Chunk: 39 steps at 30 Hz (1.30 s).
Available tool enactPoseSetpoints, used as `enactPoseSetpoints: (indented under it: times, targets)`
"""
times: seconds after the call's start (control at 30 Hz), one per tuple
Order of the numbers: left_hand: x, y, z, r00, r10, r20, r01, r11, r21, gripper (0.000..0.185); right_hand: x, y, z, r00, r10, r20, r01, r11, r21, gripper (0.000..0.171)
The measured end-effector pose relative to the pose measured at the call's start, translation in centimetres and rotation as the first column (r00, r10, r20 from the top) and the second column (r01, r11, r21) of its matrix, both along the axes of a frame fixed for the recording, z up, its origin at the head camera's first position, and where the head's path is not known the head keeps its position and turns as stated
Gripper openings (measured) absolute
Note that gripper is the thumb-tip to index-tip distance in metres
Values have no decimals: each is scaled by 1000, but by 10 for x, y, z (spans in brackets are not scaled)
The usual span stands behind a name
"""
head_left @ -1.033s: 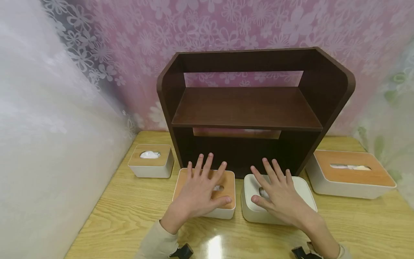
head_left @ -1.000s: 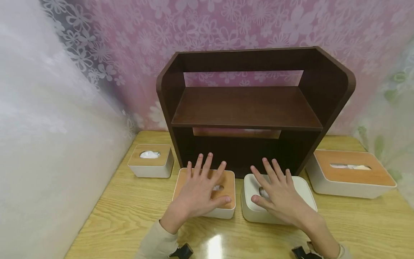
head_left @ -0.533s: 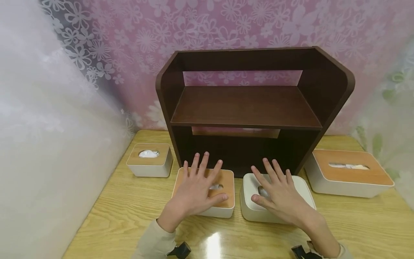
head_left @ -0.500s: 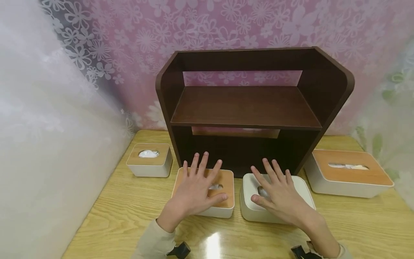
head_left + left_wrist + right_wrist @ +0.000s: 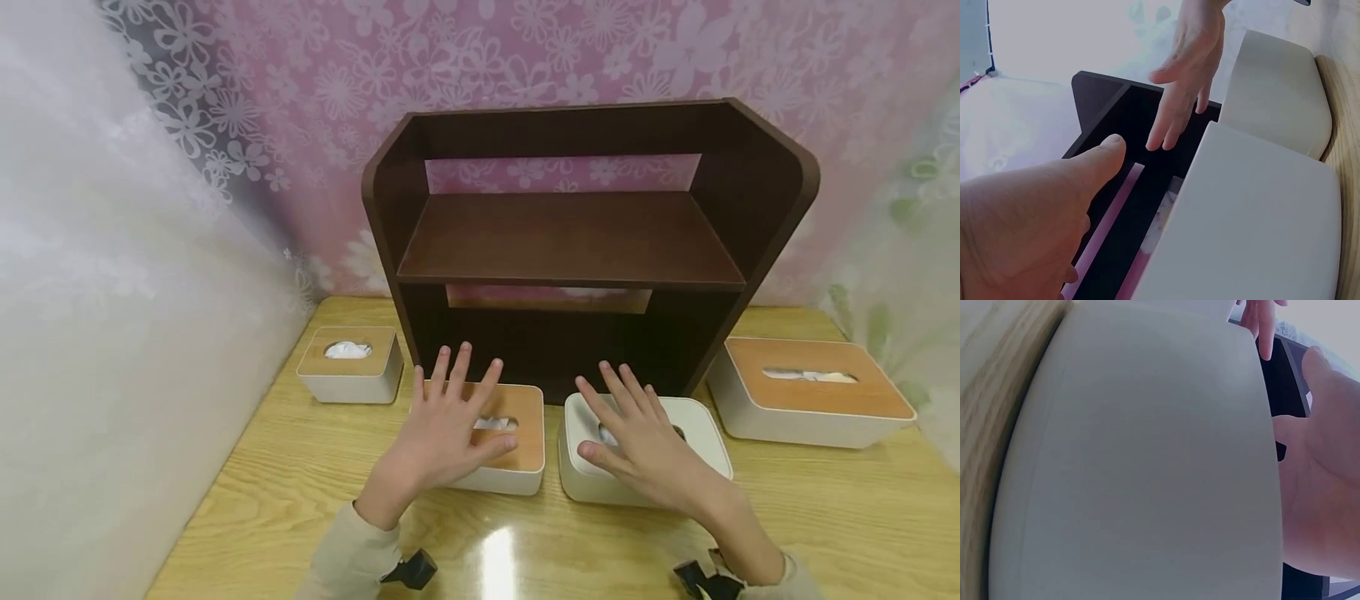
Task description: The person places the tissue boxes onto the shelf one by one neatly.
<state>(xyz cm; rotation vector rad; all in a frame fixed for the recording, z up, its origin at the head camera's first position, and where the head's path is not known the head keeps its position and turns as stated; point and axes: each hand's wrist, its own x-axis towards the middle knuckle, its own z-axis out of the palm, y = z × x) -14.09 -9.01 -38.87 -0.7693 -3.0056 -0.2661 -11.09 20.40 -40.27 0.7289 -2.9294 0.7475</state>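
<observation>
Left hand [image 5: 442, 433] fingers spread flat over wood-lidded tissue box [image 5: 517, 425]; right hand [image 5: 637, 446] fingers splayed over white box [image 5: 705, 442], gripping nothing.

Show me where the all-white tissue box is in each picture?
Head: the all-white tissue box sits bottom centre-right, under the right hand.
Left wrist: it is the farther rounded box at top right, beyond the nearer box.
Right wrist: it fills most of the picture, its side seen up close.
Shared landmark: the dark brown shelf behind the boxes, visible in all three.

Four tissue boxes [image 5: 351, 365]; one shelf [image 5: 577, 242]; two hands [image 5: 442, 425].
</observation>
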Motion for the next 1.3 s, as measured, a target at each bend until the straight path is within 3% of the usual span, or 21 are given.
enactPoseSetpoints:
  times: [0.1,0.47,0.8,1.07,1.3]
  targets:
    - [1,-4,0,1000,3,23,-3,1000,2,90,2,-4,-2,1000,18,16,-18,998,-52,76]
    - [-4,-15,6,1000,-24,-1,24,999,39,90,6,-25,-3,996,65,67,-49,974,-222,80]
    - [-4,-28,10,998,-51,19,49,991,126,88,20,-50,-1,996,54,72,-18,906,-423,85]
    - [-2,-37,13,991,-66,114,42,978,202,93,30,-68,-3,977,64,203,66,814,-577,87]
    - [-4,-48,17,960,-101,261,27,962,272,105,34,-74,-7,965,52,255,114,797,-593,90]
